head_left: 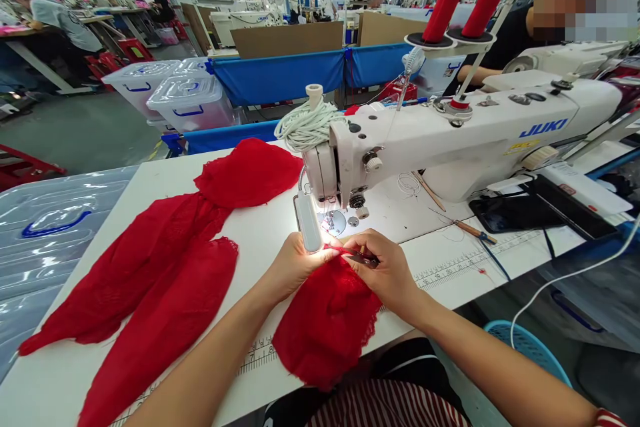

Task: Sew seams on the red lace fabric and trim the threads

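My left hand (pixel 295 265) pinches the upper edge of a red lace fabric piece (pixel 327 330) just in front of the sewing machine's needle area. Close beside it, my right hand (pixel 385 270) is closed around small dark metal thread snips (pixel 364 257), largely hidden by the fingers, and touches the same edge. The fabric hangs down from both hands over the table's front edge. To the left, more red fabric (pixel 165 247) lies spread in long pieces on the white table (pixel 260 220). The sewing machine (pixel 400 140) stands behind my hands, its lamp lit.
Two red thread cones (pixel 447 3) stand above the machine. A wooden-handled tool (pixel 473 231), a black phone (pixel 515 212) and a printed ruler scale (pixel 450 263) are at the right. Clear plastic bins (pixel 193 103) stand beyond the table. A blue basket (pixel 530 347) sits below right. Other people work nearby.
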A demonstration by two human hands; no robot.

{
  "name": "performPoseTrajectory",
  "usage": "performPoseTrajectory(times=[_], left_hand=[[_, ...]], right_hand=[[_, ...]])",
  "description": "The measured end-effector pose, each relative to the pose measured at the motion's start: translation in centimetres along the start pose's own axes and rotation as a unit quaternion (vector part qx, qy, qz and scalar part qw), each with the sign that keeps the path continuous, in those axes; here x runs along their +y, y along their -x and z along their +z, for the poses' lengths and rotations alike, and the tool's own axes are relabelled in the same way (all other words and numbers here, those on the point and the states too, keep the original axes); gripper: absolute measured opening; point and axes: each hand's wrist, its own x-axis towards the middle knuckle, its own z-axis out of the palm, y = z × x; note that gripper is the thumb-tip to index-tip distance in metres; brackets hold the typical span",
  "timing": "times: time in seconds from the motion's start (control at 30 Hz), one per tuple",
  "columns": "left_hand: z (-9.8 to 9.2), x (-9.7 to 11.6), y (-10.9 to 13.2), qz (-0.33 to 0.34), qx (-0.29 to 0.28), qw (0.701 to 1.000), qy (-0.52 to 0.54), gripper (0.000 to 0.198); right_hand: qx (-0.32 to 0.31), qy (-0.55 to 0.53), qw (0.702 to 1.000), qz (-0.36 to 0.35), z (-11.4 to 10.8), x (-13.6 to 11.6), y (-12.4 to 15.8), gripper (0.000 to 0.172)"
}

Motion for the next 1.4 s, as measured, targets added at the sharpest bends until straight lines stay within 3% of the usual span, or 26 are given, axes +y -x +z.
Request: performPoseTrajectory(times=[0.27,0.37,0.57,0.77,0.87,0.97,1.07,1.13,1.27,1.33,1.4], left_hand=[[-0.2,0.2,0.1,-0.065,-0.011,0.998,0.01,0.034],[-0.3,0.4,0.1,-0.092,-0.001,0.996,0.012,0.035],[-0.1,0.7,0.1,-0.065,0.002,0.998,0.011,0.027],[-0.1,0.4,0.0,-0.127,0.013,0.988,0.09,0.036],[-0.2,0.3,-0.1,-0.13,0.019,0.983,0.126,0.033],[-0.3,0.4,-0.1,-0.111,0.008,0.989,0.095,0.027],[-0.3,0.4,0.0,-0.086,-0.017,0.995,0.054,0.022],[-0.4,0.3,0.1,-0.105,-0.011,0.993,0.054,0.025],[-0.8,0.1,0.0,-0.147,0.003,0.984,0.105,0.031],[-1.0,0.1,0.0,-0.149,-0.014,0.983,0.108,0.032],[-1.1,0.2,0.0,-0.153,-0.03,0.984,0.09,0.033]], right_hand=[[-0.004,0.021,0.999,0.04,-0.2,0.2,-0.6,0.005],[-0.011,0.029,0.998,0.048,-0.2,0.0,-0.7,0.006],[-0.035,0.028,0.997,0.064,-0.3,-0.7,-0.9,0.005],[-0.057,0.052,0.994,0.074,-0.5,-0.5,-1.1,0.006],[-0.062,0.057,0.994,0.071,-0.6,-0.4,-1.1,0.005],[-0.069,0.05,0.994,0.073,-0.7,-0.5,-1.3,0.006],[-0.125,-0.014,0.988,0.085,-1.1,-0.6,-1.7,0.012],[-0.195,-0.115,0.968,0.106,-1.5,-0.6,-1.9,0.017],[-0.278,-0.294,0.881,0.245,-2.5,-0.1,-2.1,0.033],[-0.293,-0.299,0.853,0.312,-3.0,0.3,-2.0,0.037],[-0.286,-0.251,0.862,0.334,-3.6,0.6,-1.9,0.032]])
